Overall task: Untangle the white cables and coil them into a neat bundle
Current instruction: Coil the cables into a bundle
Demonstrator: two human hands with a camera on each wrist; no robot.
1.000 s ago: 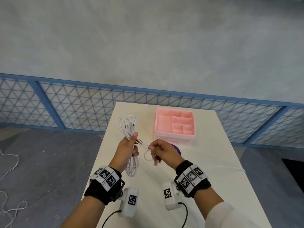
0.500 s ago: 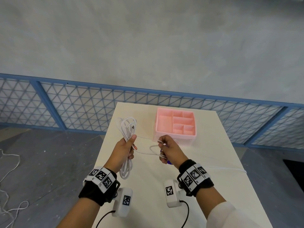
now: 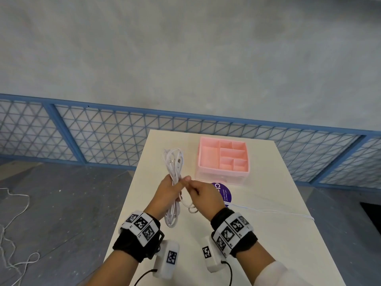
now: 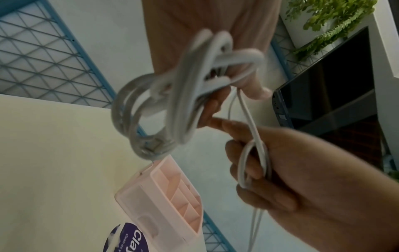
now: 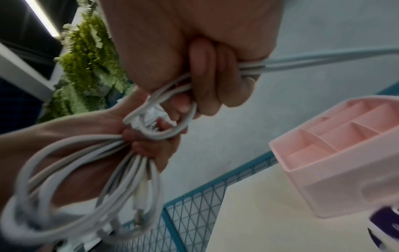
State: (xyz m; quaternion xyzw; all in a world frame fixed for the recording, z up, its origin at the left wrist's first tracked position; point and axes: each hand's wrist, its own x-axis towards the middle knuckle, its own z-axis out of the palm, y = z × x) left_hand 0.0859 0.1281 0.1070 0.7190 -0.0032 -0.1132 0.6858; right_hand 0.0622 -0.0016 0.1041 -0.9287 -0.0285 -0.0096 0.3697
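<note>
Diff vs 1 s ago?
The right hand carried its small white cable loop leftwards, up against the left hand, closing the gap. The left hand keeps gripping the coiled white cable bundle. The pink plastic organiser box stayed put.

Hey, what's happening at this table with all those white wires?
A person is winding white cables into a bundle above the table. The left hand grips the gathered loops around their middle, while the right hand pinches a smaller loose loop right beside it. One strand trails off to the right across the table. A pink organizer stands behind, untouched.
</note>
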